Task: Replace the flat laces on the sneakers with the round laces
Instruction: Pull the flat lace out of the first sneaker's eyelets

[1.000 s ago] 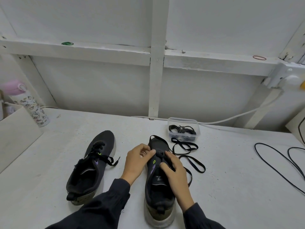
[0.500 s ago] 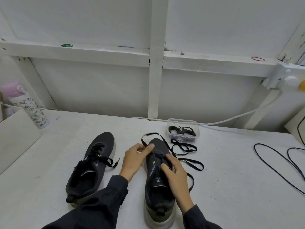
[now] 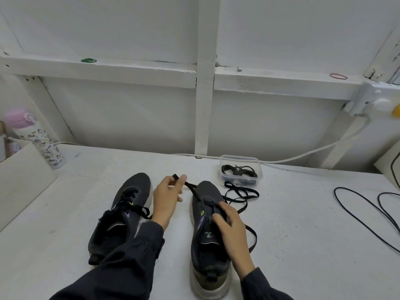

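The left hand [image 3: 167,198] pinches the tip of the flat lace [image 3: 191,189] between thumb and forefinger, raised just beyond its own knuckles. From there the lace runs back across to the eyelets under the right hand [image 3: 232,228]. That hand grips the sneaker [image 3: 207,256] at the throat, with thumb and fingers curled on the upper. The sneaker stands on the bench [image 3: 303,234] with its toe pointing away. The rest of the lace trails in loose loops to the right of and beyond the right hand. A second sneaker [image 3: 121,215], laced, lies just left of the left wrist, its heel partly under the sleeve. Beyond the right hand, a clear tub [image 3: 258,169] holds the round laces [image 3: 238,171].
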Demonstrator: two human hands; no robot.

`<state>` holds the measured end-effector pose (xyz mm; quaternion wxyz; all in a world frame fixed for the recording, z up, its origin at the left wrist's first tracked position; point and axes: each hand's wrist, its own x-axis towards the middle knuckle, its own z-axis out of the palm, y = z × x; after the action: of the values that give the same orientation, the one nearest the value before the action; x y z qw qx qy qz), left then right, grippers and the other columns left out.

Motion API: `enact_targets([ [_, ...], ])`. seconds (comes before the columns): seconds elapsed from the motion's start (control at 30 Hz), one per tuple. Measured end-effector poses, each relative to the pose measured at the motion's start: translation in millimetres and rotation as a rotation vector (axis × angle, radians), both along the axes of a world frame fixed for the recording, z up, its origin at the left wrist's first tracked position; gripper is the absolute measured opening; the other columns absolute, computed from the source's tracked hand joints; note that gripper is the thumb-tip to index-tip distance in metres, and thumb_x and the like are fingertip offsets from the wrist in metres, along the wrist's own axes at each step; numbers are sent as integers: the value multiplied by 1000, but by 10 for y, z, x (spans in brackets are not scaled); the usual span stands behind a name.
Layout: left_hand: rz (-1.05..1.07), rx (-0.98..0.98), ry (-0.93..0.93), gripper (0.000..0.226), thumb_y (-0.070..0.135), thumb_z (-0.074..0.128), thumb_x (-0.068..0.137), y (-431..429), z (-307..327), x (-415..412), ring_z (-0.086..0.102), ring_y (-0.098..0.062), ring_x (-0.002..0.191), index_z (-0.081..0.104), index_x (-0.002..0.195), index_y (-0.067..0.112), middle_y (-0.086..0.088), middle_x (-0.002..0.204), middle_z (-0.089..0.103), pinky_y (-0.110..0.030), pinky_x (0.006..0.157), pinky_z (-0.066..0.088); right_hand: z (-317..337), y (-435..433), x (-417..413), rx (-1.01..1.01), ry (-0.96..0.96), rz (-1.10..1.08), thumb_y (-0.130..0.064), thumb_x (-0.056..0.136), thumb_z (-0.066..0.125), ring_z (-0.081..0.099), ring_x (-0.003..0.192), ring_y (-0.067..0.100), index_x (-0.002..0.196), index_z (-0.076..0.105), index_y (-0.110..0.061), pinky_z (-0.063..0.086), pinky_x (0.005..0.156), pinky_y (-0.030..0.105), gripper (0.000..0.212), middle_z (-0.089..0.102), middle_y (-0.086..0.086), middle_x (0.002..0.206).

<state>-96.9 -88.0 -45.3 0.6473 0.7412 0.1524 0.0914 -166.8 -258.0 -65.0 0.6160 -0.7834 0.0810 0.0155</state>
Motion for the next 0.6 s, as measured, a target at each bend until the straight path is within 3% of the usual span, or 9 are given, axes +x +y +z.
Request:
enact_targets([
  [0.13,-182,15,141,51,56,80,68,-165,-203,-172,59,-15,67,67,93,13,-1,83,66,-37,68,54,-16,2,8,6,-8,-18,-20,90,64,48,126,9,132,56,-21,36,106,27,43,53,-8,133],
  [0.27,-185,109,67,26,34,81,76,-237,-268,-163,55,-13,63,65,82,15,4,72,64,-30,65,49,-29,7,14,4,-5,-22,-17,92,63,47,127,9,133,56,-21,36,109,30,43,53,-7,135],
  [0.4,-236,231,16,15,22,76,82,-201,-201,-54,55,-13,65,64,76,17,2,71,64,-32,66,51,-17,3,10,28,12,-18,-19,91,64,46,128,8,135,55,-21,35,112,31,45,51,-7,138],
  [0.6,96,-25,-104,9,17,70,89,-11,19,60,56,-14,65,62,90,11,-2,76,62,-30,60,52,-24,-5,-16,69,37,-16,-23,91,64,45,131,9,137,53,-23,35,113,33,48,50,-7,143],
])
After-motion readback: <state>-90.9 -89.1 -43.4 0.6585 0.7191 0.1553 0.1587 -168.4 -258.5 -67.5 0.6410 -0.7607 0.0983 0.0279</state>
